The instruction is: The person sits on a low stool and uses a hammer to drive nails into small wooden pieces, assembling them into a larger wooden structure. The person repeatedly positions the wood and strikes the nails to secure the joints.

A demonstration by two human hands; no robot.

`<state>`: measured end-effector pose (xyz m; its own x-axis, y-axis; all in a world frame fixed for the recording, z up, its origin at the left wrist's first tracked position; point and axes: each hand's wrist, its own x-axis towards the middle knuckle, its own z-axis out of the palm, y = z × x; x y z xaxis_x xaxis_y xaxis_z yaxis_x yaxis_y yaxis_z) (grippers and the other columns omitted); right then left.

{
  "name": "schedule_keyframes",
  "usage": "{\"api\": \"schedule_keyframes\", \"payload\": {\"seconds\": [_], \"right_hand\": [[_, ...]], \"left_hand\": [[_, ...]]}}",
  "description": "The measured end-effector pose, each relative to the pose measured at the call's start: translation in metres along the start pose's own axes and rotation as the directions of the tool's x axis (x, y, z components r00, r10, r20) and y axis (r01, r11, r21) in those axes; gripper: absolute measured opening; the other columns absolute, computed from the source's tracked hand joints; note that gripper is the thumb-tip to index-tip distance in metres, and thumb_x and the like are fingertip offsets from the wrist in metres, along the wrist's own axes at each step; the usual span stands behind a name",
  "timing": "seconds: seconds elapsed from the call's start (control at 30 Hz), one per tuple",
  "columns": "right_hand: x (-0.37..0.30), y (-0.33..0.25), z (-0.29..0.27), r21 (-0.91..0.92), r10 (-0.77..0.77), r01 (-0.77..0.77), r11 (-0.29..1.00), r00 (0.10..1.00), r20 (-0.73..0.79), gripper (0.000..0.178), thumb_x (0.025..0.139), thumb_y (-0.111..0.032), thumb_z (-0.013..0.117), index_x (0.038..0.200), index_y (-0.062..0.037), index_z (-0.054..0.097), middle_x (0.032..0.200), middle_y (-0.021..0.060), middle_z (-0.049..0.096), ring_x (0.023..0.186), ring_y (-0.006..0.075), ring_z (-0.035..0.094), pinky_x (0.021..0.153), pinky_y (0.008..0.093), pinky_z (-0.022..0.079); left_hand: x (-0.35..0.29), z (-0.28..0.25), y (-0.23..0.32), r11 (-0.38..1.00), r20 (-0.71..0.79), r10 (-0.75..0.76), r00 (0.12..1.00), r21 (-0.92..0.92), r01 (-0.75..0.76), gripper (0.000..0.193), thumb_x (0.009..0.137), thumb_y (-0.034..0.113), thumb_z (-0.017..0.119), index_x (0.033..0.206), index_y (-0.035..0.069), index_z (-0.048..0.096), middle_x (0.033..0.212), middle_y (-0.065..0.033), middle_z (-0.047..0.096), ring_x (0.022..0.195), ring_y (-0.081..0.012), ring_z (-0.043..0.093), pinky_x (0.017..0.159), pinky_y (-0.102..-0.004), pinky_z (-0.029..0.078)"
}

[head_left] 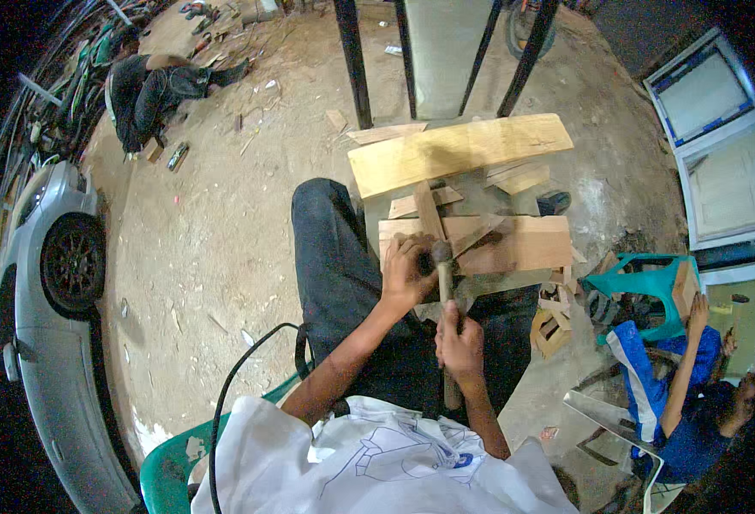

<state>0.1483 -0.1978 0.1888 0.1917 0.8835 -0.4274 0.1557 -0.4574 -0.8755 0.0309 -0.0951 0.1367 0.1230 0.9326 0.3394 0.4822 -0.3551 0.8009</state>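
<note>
A hammer is in my right hand, its wooden handle wrapped by the fingers and its dark head upward. Just left of the hammer head, my left hand has its fingers curled over the near wooden board; what they pinch is hidden. A short wood strip rises at an angle beyond those fingers. To its right a thin piece of wood lies slantwise across the board. Farther off, a long pale plank lies crosswise, with several offcuts below it.
Black metal legs stand beyond the plank. Wood scraps lie right of my knee. At right, a person touches a wood block by a green stool. A silver car is at left; another person is at far left.
</note>
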Motion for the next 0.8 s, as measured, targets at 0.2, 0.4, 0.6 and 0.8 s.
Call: {"api": "schedule_keyframes", "payload": {"seconds": [0.2, 0.4, 0.6, 0.8], "right_hand": [[0.002, 0.022, 0.002, -0.193, -0.318, 0.298, 0.935, 0.945, -0.082, 0.055, 0.097, -0.05, 0.038, 0.067, -0.0052, 0.048, 0.047, 0.0034, 0.044, 0.036, 0.0118, 0.046, 0.033, 0.0286, 0.036], [-0.005, -0.011, -0.005, 0.019, 0.073, -0.073, 0.997, 0.997, 0.014, 0.058, 0.096, -0.055, 0.035, 0.071, -0.0044, 0.05, 0.047, 0.0021, 0.044, 0.035, 0.0106, 0.044, 0.032, 0.0273, 0.034], [0.003, 0.029, -0.005, 0.065, -0.016, 0.015, 0.998, 1.0, 0.017, 0.038, 0.096, -0.037, 0.048, 0.083, -0.0041, 0.059, 0.055, 0.0057, 0.052, 0.043, 0.0181, 0.05, 0.043, 0.0291, 0.043], [-0.017, -0.026, -0.014, 0.265, 0.159, -0.151, 0.952, 0.987, -0.008, 0.052, 0.095, -0.052, 0.037, 0.075, -0.0055, 0.05, 0.051, 0.0028, 0.046, 0.034, 0.0137, 0.042, 0.033, 0.0283, 0.036]], "left_hand": [[-0.002, 0.006, -0.006, 0.997, -0.021, 0.031, 0.999, 0.072, -0.029, 0.042, 0.058, 0.01, 0.076, 0.097, 0.003, 0.062, 0.105, -0.011, 0.061, 0.098, -0.0326, 0.051, 0.088, -0.0412, 0.043], [0.005, -0.002, 0.008, 0.997, -0.013, 0.002, 1.0, 0.083, -0.001, 0.043, 0.062, 0.012, 0.076, 0.102, 0.004, 0.063, 0.095, -0.0108, 0.061, 0.095, -0.0319, 0.051, 0.084, -0.0406, 0.042], [0.003, 0.001, 0.004, 0.994, 0.026, -0.036, 0.999, 0.108, 0.033, 0.038, 0.062, 0.011, 0.076, 0.097, 0.003, 0.064, 0.095, -0.0111, 0.061, 0.095, -0.0315, 0.051, 0.084, -0.0407, 0.043], [0.01, 0.011, -0.004, 0.988, 0.033, -0.031, 0.999, 0.153, 0.025, 0.036, 0.062, 0.011, 0.077, 0.094, 0.002, 0.064, 0.093, -0.011, 0.06, 0.096, -0.0319, 0.05, 0.086, -0.039, 0.043]]}}
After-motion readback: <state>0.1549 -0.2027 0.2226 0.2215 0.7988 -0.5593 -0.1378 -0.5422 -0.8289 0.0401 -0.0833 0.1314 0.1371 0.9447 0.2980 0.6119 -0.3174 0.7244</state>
